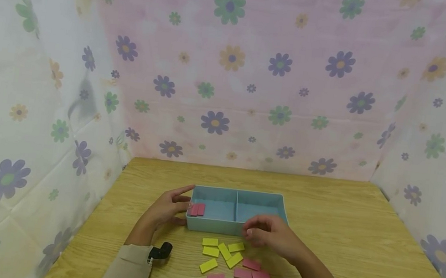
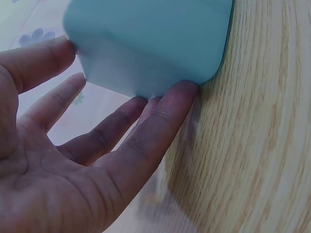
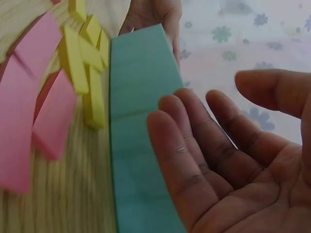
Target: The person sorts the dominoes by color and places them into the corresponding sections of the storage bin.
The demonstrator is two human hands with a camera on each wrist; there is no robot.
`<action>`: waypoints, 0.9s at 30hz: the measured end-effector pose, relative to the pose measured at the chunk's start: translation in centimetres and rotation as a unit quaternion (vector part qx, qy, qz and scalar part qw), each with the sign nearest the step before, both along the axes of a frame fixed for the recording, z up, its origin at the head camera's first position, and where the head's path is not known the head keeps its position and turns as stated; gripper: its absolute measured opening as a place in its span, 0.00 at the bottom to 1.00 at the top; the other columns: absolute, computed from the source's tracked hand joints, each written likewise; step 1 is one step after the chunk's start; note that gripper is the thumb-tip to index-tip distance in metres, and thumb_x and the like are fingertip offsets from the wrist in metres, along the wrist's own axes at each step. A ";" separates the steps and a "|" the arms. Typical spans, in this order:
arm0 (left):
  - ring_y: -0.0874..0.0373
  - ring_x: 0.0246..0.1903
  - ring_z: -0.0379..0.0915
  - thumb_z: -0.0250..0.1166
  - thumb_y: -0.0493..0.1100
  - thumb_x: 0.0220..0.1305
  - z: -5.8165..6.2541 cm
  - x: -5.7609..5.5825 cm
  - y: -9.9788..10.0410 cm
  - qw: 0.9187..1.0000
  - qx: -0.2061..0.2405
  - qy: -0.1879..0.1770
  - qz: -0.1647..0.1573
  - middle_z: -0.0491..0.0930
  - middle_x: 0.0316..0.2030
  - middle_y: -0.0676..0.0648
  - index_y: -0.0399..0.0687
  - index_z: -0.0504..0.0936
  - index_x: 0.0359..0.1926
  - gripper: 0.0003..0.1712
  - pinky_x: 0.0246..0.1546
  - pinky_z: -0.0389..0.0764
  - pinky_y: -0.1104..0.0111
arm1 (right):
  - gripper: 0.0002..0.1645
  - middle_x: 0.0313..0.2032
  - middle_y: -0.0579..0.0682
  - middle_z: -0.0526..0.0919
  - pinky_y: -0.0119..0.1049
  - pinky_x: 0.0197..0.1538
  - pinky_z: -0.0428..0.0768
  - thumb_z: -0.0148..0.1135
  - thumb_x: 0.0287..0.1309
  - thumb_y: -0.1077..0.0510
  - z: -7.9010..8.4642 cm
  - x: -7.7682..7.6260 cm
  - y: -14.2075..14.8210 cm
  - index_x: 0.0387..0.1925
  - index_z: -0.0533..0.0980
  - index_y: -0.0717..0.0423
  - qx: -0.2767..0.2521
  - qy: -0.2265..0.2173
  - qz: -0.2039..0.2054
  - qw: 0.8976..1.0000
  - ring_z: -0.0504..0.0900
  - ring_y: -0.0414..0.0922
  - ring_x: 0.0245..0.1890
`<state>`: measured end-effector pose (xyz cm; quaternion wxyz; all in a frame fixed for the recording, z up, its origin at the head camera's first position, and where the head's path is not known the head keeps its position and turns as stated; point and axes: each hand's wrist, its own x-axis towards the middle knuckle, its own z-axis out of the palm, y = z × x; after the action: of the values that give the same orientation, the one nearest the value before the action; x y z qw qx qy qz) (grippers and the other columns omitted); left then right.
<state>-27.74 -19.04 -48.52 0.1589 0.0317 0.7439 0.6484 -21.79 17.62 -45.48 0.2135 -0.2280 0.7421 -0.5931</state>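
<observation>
A light blue box (image 1: pixel 213 225) with two compartments rests on the table. Two pink blocks (image 1: pixel 198 209) lie side by side in the front left corner of its left compartment. My left hand (image 1: pixel 165 208) is at the box's left end, its spread fingertips touching the wall and corners, as the left wrist view shows. Over the front right side of the box hovers my right hand (image 1: pixel 273 237), fingers loosely bent and holding nothing. In front of the box lie several yellow blocks (image 1: pixel 210 251) and, nearer me, several pink blocks (image 1: pixel 242 274).
The wooden table (image 1: pixel 323 205) extends around the box. Flower-patterned cloth (image 1: pixel 254 83) hangs behind it and along both sides. A divider (image 1: pixel 236 206) separates the box's compartments. Each wrist carries a black camera mount, the left one (image 1: pixel 161 251) close to the yellow blocks.
</observation>
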 end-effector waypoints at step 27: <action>0.41 0.63 0.75 0.64 0.39 0.74 -0.1 0.0 -0.1 1.000 0.007 -0.004 0.002 0.68 0.72 0.37 0.71 0.69 0.76 0.35 0.47 0.88 0.48 | 0.18 0.37 0.48 0.88 0.31 0.38 0.84 0.83 0.49 0.54 -3.2 1.1 1.3 0.42 0.87 0.54 0.168 0.104 0.025 0.980 0.84 0.39 0.35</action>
<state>-27.78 -19.09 -48.64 0.1598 0.0286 0.7387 0.6541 -20.74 18.90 -48.63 0.1848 -0.2676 0.8435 -0.4275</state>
